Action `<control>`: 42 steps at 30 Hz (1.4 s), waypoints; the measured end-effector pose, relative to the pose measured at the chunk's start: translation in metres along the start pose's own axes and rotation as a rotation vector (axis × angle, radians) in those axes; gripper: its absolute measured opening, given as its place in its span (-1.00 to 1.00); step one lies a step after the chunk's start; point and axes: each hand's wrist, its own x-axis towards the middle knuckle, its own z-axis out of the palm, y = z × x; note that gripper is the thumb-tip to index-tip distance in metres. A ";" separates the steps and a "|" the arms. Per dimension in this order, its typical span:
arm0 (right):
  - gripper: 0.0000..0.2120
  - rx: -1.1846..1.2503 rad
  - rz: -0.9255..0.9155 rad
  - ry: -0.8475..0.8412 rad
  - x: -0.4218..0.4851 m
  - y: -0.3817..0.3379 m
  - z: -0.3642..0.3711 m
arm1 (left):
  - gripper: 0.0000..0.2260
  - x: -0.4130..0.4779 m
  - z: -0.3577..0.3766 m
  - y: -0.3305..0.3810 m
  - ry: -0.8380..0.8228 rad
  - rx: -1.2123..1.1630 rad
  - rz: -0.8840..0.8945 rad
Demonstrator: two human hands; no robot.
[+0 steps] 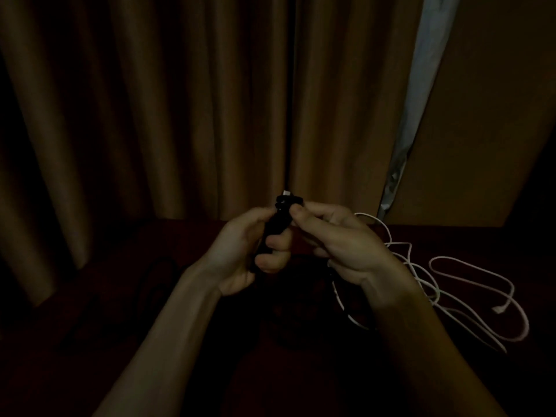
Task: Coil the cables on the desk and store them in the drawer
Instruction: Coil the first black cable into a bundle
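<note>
Forearms: the left forearm (168, 341) and right forearm (421, 356) rise bare from the bottom edge and lean inward, so the wrists meet mid-frame above the counter.
Curtain (150, 100): brown, in long folds, filling the background; a pale strip shows at its right edge.
Counter (105, 371): dark red and very dim.
White cable (469, 296): lies loose on the counter to the right in uncoiled loops, partly behind the right wrist; its plug end (498, 309) rests inside one loop.
Dark loop (159, 281): a faint cable shape on the counter beside the left wrist; too dim to tell more.
Left grip (240, 254): palm turned inward, fingers curled tight round the lower part of the black cable.
Right grip (340, 242): back of the hand toward the camera, thumb and forefinger pinching the top of the same bundle.
Black cable (276, 224): a short upright bundle held in the air between both grips.
Connector (285, 193): small, pale, poking out of the bundle's top.
</note>
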 end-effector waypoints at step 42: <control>-0.75 0.060 -0.019 0.075 0.001 -0.002 0.002 | -0.77 0.014 0.011 -0.017 0.270 0.483 0.227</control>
